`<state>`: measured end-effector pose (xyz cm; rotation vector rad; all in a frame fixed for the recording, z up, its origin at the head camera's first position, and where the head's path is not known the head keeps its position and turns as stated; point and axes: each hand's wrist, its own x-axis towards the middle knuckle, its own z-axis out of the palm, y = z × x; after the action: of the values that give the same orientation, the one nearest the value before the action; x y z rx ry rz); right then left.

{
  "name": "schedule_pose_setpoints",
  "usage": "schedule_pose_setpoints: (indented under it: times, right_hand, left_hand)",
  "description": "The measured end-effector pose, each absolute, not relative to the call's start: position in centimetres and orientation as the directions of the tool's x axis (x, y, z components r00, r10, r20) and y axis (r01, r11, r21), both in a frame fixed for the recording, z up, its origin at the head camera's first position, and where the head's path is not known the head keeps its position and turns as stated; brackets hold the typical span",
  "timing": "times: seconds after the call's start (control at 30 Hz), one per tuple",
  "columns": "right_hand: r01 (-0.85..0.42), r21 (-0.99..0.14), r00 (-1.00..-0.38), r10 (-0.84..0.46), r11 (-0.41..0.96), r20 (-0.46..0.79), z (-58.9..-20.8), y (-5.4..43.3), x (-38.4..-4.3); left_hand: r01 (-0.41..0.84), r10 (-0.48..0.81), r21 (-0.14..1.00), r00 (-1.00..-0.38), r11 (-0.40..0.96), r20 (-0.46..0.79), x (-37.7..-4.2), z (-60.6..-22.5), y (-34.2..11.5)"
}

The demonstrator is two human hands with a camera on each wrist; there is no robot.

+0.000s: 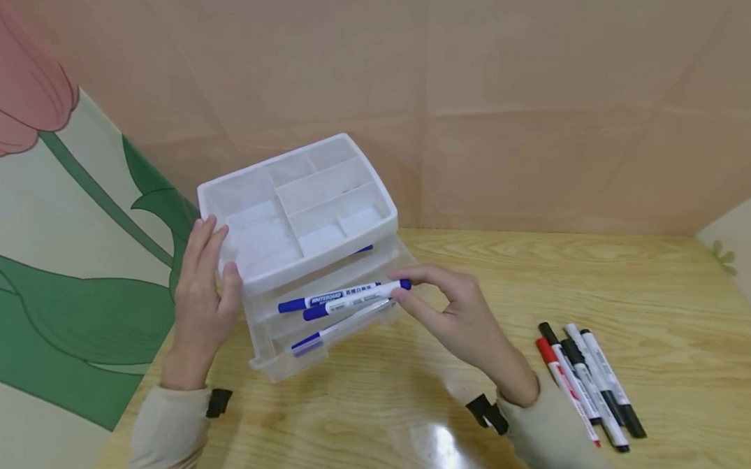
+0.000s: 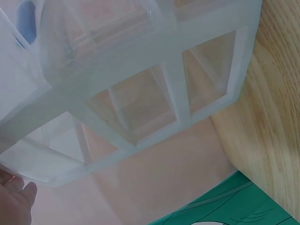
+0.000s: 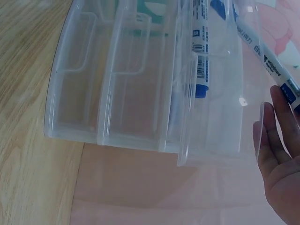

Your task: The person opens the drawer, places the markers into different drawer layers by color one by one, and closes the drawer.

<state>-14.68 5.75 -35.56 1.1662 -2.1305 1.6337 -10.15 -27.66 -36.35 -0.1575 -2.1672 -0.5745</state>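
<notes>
A white plastic drawer organizer (image 1: pixel 256 236) with a divided top tray stands at the centre-left in the head view. Its clear top drawer (image 1: pixel 281 372) is pulled out toward me. My left hand (image 1: pixel 205 304) rests against the organizer's left side, fingers fairly straight along its edge. Between thumb and fingers, my right hand (image 1: pixel 457 311) pinches a blue-capped whiteboard marker (image 1: pixel 354 301) by one end, slanted over the drawer. Blue markers (image 1: pixel 306 303) lie in the drawer beneath it. In the right wrist view the held marker (image 3: pixel 274 65) shows beyond the drawer's clear wall.
On the wooden table (image 1: pixel 418 418) to the right lies a group of several black markers (image 1: pixel 586 370) and a red marker (image 1: pixel 558 372). Lower clear drawers (image 3: pixel 131 93) are pushed in. A pinkish sheet (image 1: pixel 513 114) rises behind, and a tulip-patterned panel (image 1: pixel 96 299) borders the left.
</notes>
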Motion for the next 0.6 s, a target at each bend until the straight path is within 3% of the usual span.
schedule_pose_setpoints:
  times: [0.6]
  right_hand:
    - [-0.699,-0.697,-0.650,-0.550,0.161,0.525,-35.3,3.0,-14.9]
  left_hand:
    - [0.311,-0.094,0.357,-0.623,0.881,0.776,-10.2,-36.3,-27.6]
